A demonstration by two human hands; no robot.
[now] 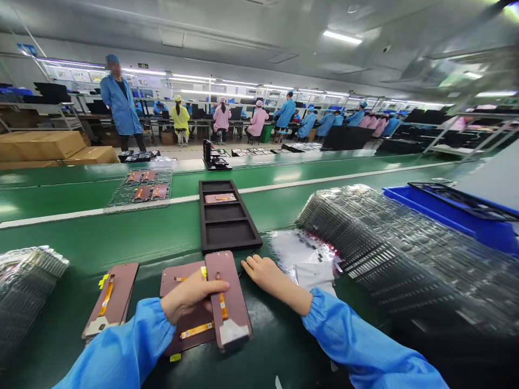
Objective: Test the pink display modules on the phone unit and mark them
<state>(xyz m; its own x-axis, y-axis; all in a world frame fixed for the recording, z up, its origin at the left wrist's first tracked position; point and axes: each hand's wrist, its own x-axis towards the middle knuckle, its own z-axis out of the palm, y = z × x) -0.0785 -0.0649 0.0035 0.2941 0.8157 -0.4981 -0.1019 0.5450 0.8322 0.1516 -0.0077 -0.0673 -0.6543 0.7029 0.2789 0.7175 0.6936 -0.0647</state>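
Note:
My left hand is closed on a mauve phone panel with an orange flex cable and a silvery patch at its lower end. Beneath it, more mauve panels lie on the dark green mat. Just right of the held panel, my right hand rests near the mat, fingers bent round the end of a thin dark object, mostly hidden. Another small stack of mauve panels lies at the left. Beyond my hands is a black tray with compartments, one of them holding a mauve panel.
Tall stacks of clear plastic trays stand at the right, beside a blue bin; another stack is at far left. White film sheets lie right of the black tray. A person stands beyond the bench.

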